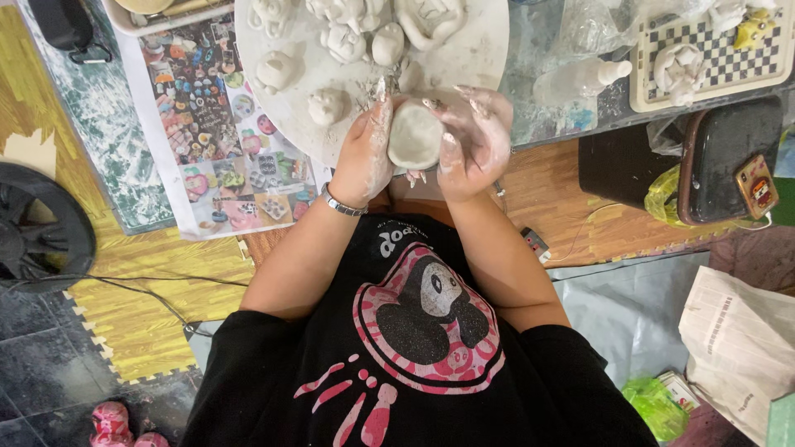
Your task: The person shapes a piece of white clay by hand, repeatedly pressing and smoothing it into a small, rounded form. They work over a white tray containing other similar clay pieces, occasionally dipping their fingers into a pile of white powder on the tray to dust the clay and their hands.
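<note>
A pale grey lump of clay (414,135) sits between both hands, just at the near edge of a round white board (489,50). My left hand (364,153), with a metal bracelet at the wrist, cups the lump's left side. Around its right side wraps my right hand (476,141), its fingers smeared with clay. Several small clay figures (327,106) stand on the board beyond the hands.
A colourful printed sheet (215,124) lies left of the board. A checkered tray (712,50) with clay pieces sits at the far right, above a black case (720,157). A black fan (37,228) stands on the floor at left, newspaper (737,348) at lower right.
</note>
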